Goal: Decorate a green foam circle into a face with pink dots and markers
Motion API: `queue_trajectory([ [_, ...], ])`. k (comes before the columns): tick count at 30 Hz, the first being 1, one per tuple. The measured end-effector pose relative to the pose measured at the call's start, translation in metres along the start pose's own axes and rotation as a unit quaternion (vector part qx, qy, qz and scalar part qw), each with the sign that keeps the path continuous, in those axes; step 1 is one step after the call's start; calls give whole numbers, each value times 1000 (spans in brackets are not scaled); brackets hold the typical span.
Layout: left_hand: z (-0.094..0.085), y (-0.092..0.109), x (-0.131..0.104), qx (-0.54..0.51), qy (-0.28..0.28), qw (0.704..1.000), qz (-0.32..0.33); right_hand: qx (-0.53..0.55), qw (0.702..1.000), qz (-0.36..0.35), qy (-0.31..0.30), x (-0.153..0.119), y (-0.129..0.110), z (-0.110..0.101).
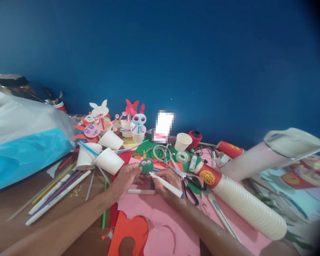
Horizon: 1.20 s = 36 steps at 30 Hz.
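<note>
Between the fingers of my left hand (128, 179) is a small green paper disc (146, 166) with a face on it: pinkish eyes and dark marks. My right hand (168, 183) grips a white marker (169, 187), its blue end toward me and its tip by the disc's lower edge. I cannot tell whether the tip touches the paper. Under both hands lies pink paper (160, 220) with cut-out curves, and orange paper (128, 231) with a hole rests beside it. Black-handled scissors (190, 185) lie just right of my right hand.
Paper cups with animal faces (139, 121) stand at the back near a blurred bright screen (164, 126). White cups (110, 160) lie tipped at left, near markers (58, 197) and a plastic bag (29, 142). A long stack of paper cups (248, 202) lies at right.
</note>
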<state>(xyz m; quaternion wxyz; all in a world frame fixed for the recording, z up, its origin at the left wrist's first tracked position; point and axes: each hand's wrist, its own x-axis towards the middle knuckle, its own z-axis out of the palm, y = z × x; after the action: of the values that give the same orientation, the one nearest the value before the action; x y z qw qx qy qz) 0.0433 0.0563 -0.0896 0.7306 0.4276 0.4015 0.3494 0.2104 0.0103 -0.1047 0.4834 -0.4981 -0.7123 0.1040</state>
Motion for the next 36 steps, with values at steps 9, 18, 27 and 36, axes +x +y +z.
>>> queue_trajectory([
  [9, 1, -1, -1, 2, 9, 1000, 2, -9, 999, -30, -13, 3, -4, 0],
  [18, 1, 0, -1, 5, 0, 1000, 2, -9, 999, -31, -10, 1, 0, 2],
  [27, 1, -1, -1, -4, 2, 1000, 1, -14, 999, -46, 5, 4, -3, 2],
  [36, -1, -1, 0, -28, 11, 1000, 1, -29, 998, -47, 29, 4, 4, -1],
])
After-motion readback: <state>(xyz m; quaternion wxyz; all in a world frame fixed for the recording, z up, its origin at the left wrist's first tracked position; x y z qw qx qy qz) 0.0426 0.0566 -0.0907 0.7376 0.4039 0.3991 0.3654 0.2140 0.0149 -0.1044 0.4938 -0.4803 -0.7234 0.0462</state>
